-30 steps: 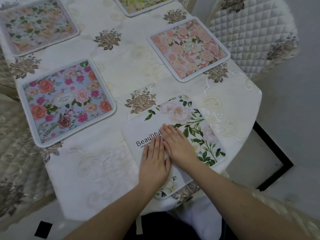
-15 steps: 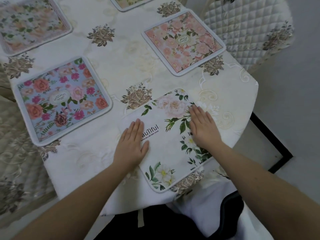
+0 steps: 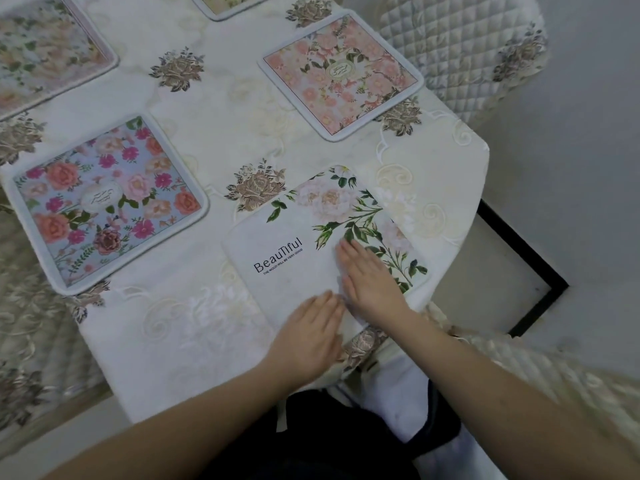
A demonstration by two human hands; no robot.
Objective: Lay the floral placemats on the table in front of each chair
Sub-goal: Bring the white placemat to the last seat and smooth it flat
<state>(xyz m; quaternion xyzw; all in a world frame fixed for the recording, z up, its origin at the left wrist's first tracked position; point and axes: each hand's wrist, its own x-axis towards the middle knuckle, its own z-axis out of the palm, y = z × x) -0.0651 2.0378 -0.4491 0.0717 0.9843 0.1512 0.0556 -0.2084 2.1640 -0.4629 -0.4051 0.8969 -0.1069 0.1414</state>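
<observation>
A white placemat (image 3: 294, 237) printed with green leaves, pale roses and the word "Beautiful" lies flat at the table's near end. My left hand (image 3: 308, 337) rests palm down on its near corner, fingers together. My right hand (image 3: 370, 278) lies flat on the mat beside it, fingers spread a little, holding nothing. A blue placemat (image 3: 104, 202) with red and pink flowers lies at the left. A pink floral placemat (image 3: 341, 74) lies at the right side. Two more floral mats show at the far left (image 3: 45, 53) and the top edge (image 3: 228, 5).
The table wears a cream tablecloth (image 3: 214, 109) with embroidered brown roses. A quilted chair back (image 3: 460, 46) stands at the far right, another quilted cover (image 3: 31, 323) at the left, and a chair edge (image 3: 554, 375) at the near right. The floor (image 3: 588, 202) lies beyond.
My hands were spread apart on the white mat half a second ago; both have now come back together near its front corner. The view shifted slightly.
</observation>
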